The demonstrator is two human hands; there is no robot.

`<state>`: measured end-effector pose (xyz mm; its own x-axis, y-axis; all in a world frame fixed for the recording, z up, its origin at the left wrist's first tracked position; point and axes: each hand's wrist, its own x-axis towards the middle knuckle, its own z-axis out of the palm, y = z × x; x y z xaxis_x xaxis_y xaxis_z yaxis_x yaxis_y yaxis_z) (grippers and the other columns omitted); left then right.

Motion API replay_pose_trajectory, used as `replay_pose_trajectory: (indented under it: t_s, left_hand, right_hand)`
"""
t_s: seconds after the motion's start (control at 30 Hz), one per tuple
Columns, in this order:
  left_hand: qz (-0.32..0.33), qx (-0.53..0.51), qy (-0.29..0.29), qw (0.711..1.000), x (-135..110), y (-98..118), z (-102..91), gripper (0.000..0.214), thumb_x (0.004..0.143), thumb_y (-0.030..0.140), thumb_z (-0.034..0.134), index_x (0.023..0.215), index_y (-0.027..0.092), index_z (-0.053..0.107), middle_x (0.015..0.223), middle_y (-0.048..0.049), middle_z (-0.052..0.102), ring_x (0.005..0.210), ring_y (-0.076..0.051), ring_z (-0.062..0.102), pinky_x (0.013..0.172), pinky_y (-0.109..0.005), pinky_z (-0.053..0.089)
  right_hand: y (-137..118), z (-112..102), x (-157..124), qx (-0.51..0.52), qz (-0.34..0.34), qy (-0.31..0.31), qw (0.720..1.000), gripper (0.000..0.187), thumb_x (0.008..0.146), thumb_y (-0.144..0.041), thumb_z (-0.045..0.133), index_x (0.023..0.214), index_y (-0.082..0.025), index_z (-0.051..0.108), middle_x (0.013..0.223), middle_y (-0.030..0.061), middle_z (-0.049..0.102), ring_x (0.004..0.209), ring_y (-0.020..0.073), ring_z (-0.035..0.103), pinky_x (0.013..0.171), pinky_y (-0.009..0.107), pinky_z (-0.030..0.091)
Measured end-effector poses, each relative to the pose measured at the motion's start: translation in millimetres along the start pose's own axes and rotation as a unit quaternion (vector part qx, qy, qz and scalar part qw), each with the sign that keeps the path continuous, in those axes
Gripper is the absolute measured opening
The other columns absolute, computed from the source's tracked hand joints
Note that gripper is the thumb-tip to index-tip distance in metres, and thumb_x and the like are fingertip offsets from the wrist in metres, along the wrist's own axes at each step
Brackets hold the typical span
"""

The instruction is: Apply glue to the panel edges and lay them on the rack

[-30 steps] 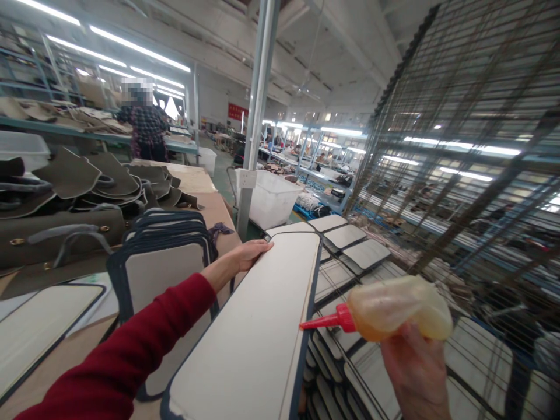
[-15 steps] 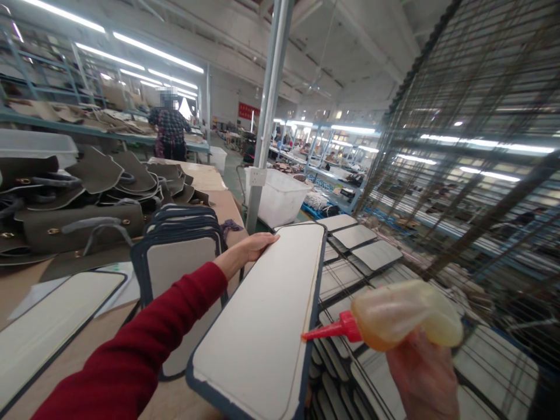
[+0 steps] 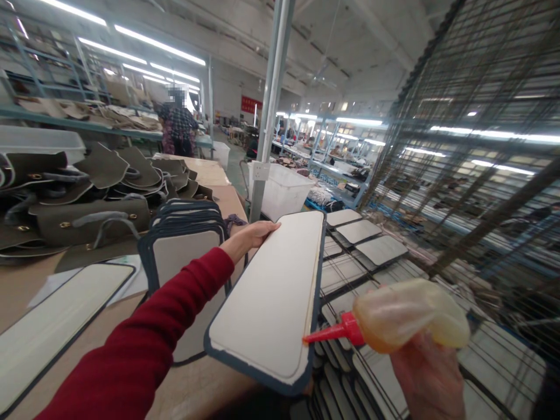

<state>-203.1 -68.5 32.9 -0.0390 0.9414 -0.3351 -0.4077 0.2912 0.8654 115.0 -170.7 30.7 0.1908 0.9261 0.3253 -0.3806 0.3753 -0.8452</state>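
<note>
My left hand [image 3: 259, 234] pinches the upper left edge of a white panel [image 3: 266, 297] with a dark blue border, holding it tilted in front of me. In my right hand [image 3: 429, 367] is a squeeze bottle [image 3: 406, 312] with a red nozzle and amber liquid inside, lying sideways in the grip. The nozzle tip meets the panel's right border near the lower corner. A thin yellowish line runs along that border above the tip. Behind my left forearm stands a stack of similar panels [image 3: 186, 251]. Another panel [image 3: 65, 315] lies on the table at the left.
Brown bag pieces with handles [image 3: 91, 221] are heaped at the left. A metal post [image 3: 268, 111] with a socket rises behind the panel, beside a white bin [image 3: 284, 189]. Wire racks [image 3: 437, 175] stand at the right, with panels on them. A person [image 3: 178, 125] is farther back.
The panel's near end has swung up and away, showing its bottom border. The nozzle tip now sits nearer the lower right corner. My view has shifted slightly left.
</note>
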Motion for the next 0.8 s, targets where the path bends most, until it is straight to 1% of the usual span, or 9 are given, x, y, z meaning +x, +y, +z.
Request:
replay_pose_trajectory:
  t_s: [0.07,0.13,0.3,0.47,0.57,0.7,0.8]
  left_hand:
    - [-0.002,0.0,0.005,1.0,1,1,-0.4,0.02,0.089,0.017,0.056,0.104,0.006,0.063,0.061,-0.006,0.07,0.046,-0.016,0.062,0.053,-0.026,0.053]
    - [-0.004,0.001,0.011,1.0,1,2,-0.5,0.02,0.09,0.017,0.055,0.104,0.005,0.063,0.061,-0.0063,0.07,0.046,-0.016,0.062,0.052,-0.026,0.052]
    - [-0.004,0.001,0.025,1.0,0,5,-0.9,0.02,0.091,0.015,0.051,0.104,0.004,0.062,0.064,-0.0078,0.071,0.045,-0.017,0.062,0.05,-0.027,0.052]
    - [0.002,-0.013,0.043,0.999,0,7,-3.8,0.023,0.093,0.014,0.047,0.105,0.003,0.062,0.064,-0.008,0.071,0.043,-0.015,0.06,0.05,-0.026,0.052]
    - [0.005,-0.029,0.055,0.998,2,8,-7.1,0.021,0.092,0.014,0.05,0.104,0.004,0.063,0.065,-0.0078,0.071,0.042,-0.015,0.06,0.048,-0.025,0.052]
    - [0.009,-0.053,0.076,0.996,5,10,-13.3,0.019,0.09,0.014,0.054,0.102,0.004,0.064,0.062,-0.0074,0.07,0.04,-0.015,0.06,0.044,-0.024,0.051]
    - [0.017,-0.075,0.091,0.993,7,11,-18.3,0.021,0.09,0.013,0.053,0.105,0.004,0.063,0.062,-0.0074,0.07,0.042,-0.015,0.061,0.044,-0.023,0.051]
  right_hand:
    - [0,0,-1,-0.003,0.001,-0.001,1.0,0.066,0.053,-0.041,0.084,0.113,-0.023,0.064,0.096,0.0099,0.071,0.088,0.0322,0.067,0.083,0.053,0.053]
    - [1,-1,-2,-0.004,0.007,0.005,1.0,0.065,0.052,-0.042,0.084,0.112,-0.023,0.065,0.095,0.0107,0.071,0.088,0.033,0.067,0.082,0.054,0.053]
    - [2,-4,-4,-0.007,0.016,0.011,1.0,0.063,0.054,-0.039,0.083,0.112,-0.024,0.065,0.091,0.0091,0.071,0.086,0.0312,0.067,0.077,0.051,0.056]
    - [2,-4,-4,-0.003,0.025,0.013,1.0,0.064,0.05,-0.042,0.085,0.108,-0.023,0.067,0.088,0.0104,0.071,0.083,0.0318,0.067,0.072,0.048,0.057]
    - [2,-5,-3,-0.005,0.018,0.031,0.999,0.058,0.049,-0.04,0.086,0.101,-0.022,0.068,0.085,0.0088,0.071,0.078,0.0281,0.068,0.067,0.041,0.058]
    - [3,-8,-4,-0.004,0.005,0.052,0.999,0.04,0.051,-0.039,0.086,0.082,-0.022,0.069,0.071,0.0017,0.069,0.062,0.018,0.065,0.062,0.029,0.057]
    - [1,-10,-5,-0.018,-0.016,0.062,0.998,0.034,0.053,-0.039,0.087,0.073,-0.02,0.066,0.065,0.0,0.066,0.059,0.0147,0.062,0.059,0.024,0.056]
